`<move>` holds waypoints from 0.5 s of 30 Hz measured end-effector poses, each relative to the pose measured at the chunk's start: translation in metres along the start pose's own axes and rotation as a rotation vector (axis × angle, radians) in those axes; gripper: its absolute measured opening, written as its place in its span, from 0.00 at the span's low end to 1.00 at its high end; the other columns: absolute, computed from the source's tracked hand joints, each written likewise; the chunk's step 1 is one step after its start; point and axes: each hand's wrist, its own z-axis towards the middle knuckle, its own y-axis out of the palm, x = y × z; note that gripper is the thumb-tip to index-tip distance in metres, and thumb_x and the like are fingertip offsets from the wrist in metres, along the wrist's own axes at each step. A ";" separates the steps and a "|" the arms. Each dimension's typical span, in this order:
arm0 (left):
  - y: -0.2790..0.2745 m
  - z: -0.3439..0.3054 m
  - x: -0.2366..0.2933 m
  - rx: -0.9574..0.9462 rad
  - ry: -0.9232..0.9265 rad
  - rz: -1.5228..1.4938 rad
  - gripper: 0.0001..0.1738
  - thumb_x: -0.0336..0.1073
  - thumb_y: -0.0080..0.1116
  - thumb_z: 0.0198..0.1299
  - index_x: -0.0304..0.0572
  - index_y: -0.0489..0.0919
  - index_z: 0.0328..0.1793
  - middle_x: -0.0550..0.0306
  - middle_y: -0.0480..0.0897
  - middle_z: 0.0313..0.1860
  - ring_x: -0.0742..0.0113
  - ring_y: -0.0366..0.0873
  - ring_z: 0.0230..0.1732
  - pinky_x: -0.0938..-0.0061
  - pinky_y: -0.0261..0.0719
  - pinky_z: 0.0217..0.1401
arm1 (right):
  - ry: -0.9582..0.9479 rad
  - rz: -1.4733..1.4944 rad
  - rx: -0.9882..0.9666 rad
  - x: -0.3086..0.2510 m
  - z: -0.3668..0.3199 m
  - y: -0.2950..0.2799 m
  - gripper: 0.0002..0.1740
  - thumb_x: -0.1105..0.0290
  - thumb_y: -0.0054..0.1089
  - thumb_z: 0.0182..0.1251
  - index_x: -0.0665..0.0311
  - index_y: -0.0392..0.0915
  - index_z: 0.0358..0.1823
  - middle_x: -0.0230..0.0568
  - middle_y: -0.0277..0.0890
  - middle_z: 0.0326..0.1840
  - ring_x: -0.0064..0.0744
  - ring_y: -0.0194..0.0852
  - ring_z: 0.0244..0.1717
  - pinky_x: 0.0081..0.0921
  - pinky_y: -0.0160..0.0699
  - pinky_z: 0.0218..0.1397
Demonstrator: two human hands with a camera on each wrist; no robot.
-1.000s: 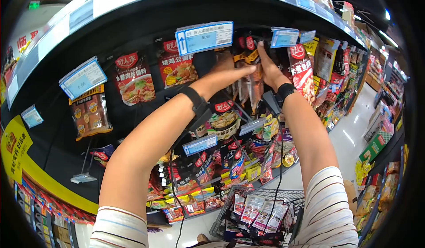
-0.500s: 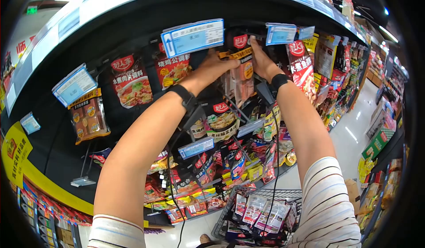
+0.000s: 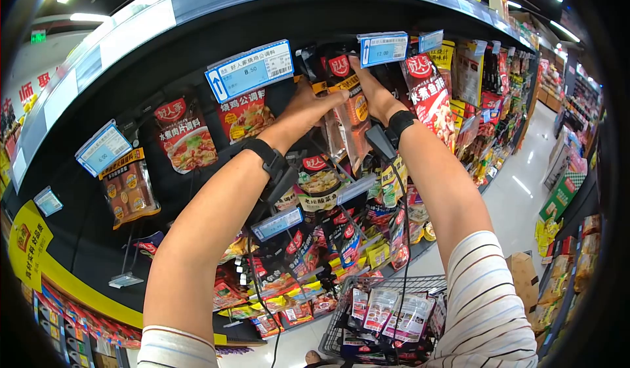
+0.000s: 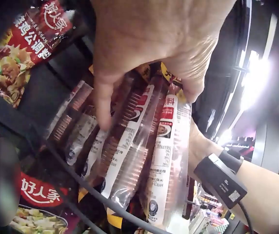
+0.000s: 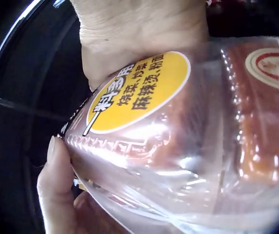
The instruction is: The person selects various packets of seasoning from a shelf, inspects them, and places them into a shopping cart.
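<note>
In the head view, clear packets (image 3: 356, 126) of reddish-brown seasoning blocks, with yellow-and-black tops, hang in a row on the shelf. My left hand (image 3: 307, 108) grips them from the left, its thumb over the front one. My right hand (image 3: 373, 95) holds the front packet's right side, partly hidden behind it. The left wrist view shows several packets (image 4: 166, 151) side by side under the left hand (image 4: 154, 36), fingers and thumb spread around them. Close up in the right wrist view, the front packet (image 5: 178, 141) lies against the right palm (image 5: 139, 36).
Price tags (image 3: 249, 70) jut out above the hooks. Red seasoning pouches (image 3: 185, 135) hang to the left, and another red pouch (image 3: 430, 99) hangs right beside my right hand. Lower racks hold more pouches (image 3: 319, 177). A wire basket (image 3: 330, 332) with packets stands below.
The shelf and both hands have shifted left in the head view. The front packet now shows more of its face and red logo between my hands, which keep their hold.
</note>
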 end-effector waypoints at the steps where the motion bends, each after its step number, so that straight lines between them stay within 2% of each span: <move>1: 0.002 -0.002 0.001 0.021 -0.001 -0.005 0.56 0.63 0.70 0.55 0.29 0.54 0.73 0.38 0.73 0.63 0.49 0.76 0.66 0.54 0.84 0.54 | 0.004 0.012 -0.010 -0.003 -0.007 0.002 0.38 0.35 0.53 0.72 0.58 0.74 0.69 0.44 0.80 0.62 0.38 0.81 0.57 0.36 0.81 0.61; 3: 0.006 -0.005 0.004 0.043 0.021 -0.023 0.52 0.60 0.70 0.56 0.29 0.57 0.71 0.41 0.75 0.61 0.51 0.77 0.64 0.57 0.86 0.52 | 0.012 0.034 -0.028 -0.008 -0.018 0.006 0.38 0.35 0.54 0.72 0.59 0.74 0.69 0.44 0.80 0.62 0.38 0.82 0.56 0.36 0.81 0.60; 6: 0.010 -0.004 0.005 0.039 0.103 -0.049 0.46 0.57 0.69 0.58 0.30 0.64 0.70 0.43 0.79 0.59 0.54 0.80 0.60 0.57 0.86 0.52 | -0.074 0.061 -0.070 0.001 -0.004 -0.008 0.37 0.36 0.55 0.72 0.60 0.75 0.67 0.44 0.81 0.60 0.40 0.82 0.55 0.36 0.82 0.60; 7: 0.012 -0.001 0.005 0.025 0.131 -0.049 0.43 0.56 0.69 0.59 0.31 0.66 0.69 0.44 0.80 0.58 0.55 0.81 0.58 0.58 0.86 0.51 | -0.090 0.038 -0.038 0.002 -0.003 -0.010 0.36 0.37 0.54 0.72 0.62 0.76 0.64 0.46 0.83 0.55 0.39 0.84 0.50 0.37 0.85 0.53; 8: 0.014 0.000 0.003 0.008 0.156 -0.050 0.41 0.55 0.69 0.60 0.32 0.69 0.68 0.45 0.81 0.57 0.56 0.83 0.56 0.58 0.86 0.51 | -0.064 0.047 -0.038 0.004 0.002 -0.014 0.36 0.37 0.54 0.72 0.61 0.76 0.65 0.45 0.82 0.54 0.39 0.84 0.50 0.37 0.85 0.53; 9: 0.016 -0.002 0.000 0.068 0.162 -0.044 0.37 0.55 0.68 0.61 0.34 0.74 0.65 0.46 0.83 0.55 0.57 0.85 0.52 0.59 0.86 0.51 | -0.039 0.054 -0.040 0.004 0.009 -0.017 0.36 0.38 0.54 0.72 0.61 0.75 0.65 0.45 0.82 0.54 0.39 0.84 0.50 0.37 0.86 0.53; 11: 0.012 -0.001 0.001 0.004 0.079 -0.042 0.38 0.57 0.68 0.60 0.35 0.74 0.66 0.46 0.83 0.55 0.57 0.84 0.53 0.59 0.86 0.51 | -0.029 0.040 -0.012 0.002 0.011 -0.017 0.34 0.39 0.52 0.74 0.61 0.75 0.65 0.46 0.82 0.54 0.39 0.85 0.48 0.36 0.87 0.50; 14: 0.001 -0.002 0.006 -0.091 0.032 0.004 0.39 0.59 0.66 0.61 0.36 0.74 0.68 0.47 0.83 0.55 0.58 0.84 0.53 0.59 0.86 0.52 | -0.035 0.097 -0.177 0.002 0.008 -0.022 0.32 0.40 0.56 0.73 0.61 0.78 0.61 0.47 0.84 0.55 0.43 0.85 0.50 0.41 0.85 0.57; 15: -0.002 -0.002 0.008 -0.131 0.032 0.001 0.39 0.59 0.66 0.61 0.36 0.74 0.68 0.47 0.83 0.55 0.59 0.84 0.53 0.59 0.86 0.53 | -0.058 0.131 -0.216 0.003 0.009 -0.024 0.31 0.41 0.57 0.73 0.61 0.79 0.59 0.46 0.84 0.53 0.41 0.85 0.48 0.40 0.86 0.55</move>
